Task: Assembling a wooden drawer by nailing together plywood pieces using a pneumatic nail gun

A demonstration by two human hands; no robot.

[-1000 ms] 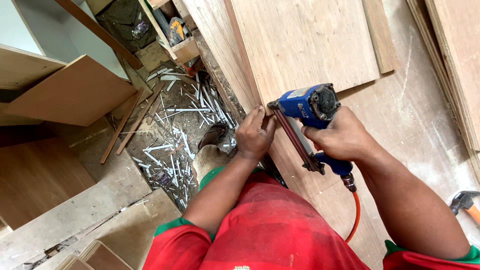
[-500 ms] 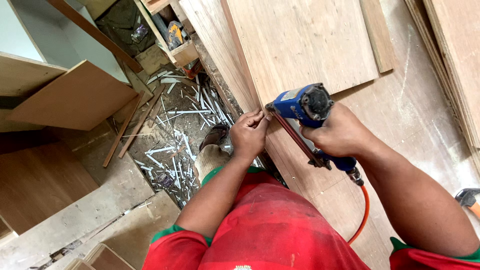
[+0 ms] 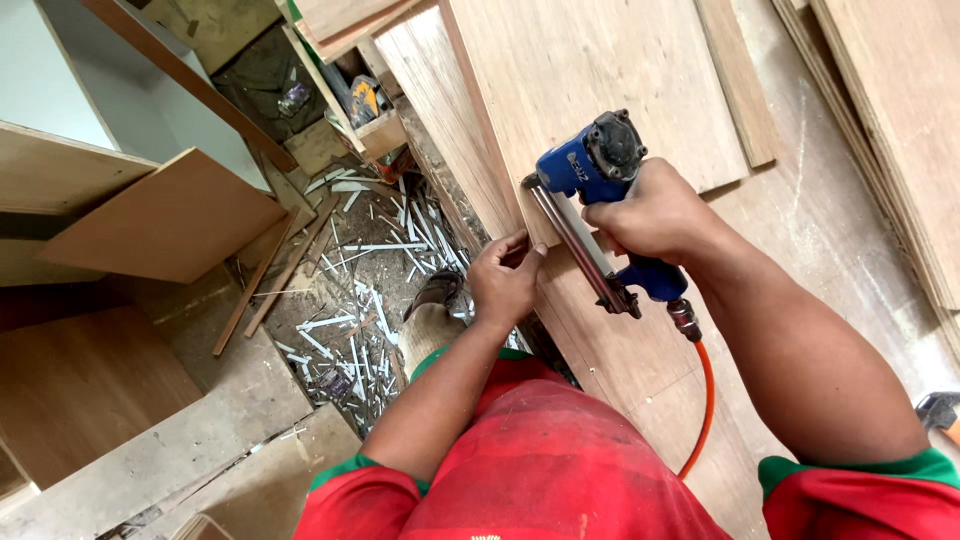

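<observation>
Right hand: our grip wraps the blue pneumatic nail gun, nose on pale plywood panel | Left hand: fingers pinch the panel edge, steadying it | orange air hose trails behind.

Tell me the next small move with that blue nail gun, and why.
Probably press the nose down and fire. The right hand grips the blue nail gun with its nose on the edge of the upper plywood panel, and the left hand pinches that edge just beside it, steadying the joint. The left hand's fingers look close to the nose, so ease them back first.
</observation>
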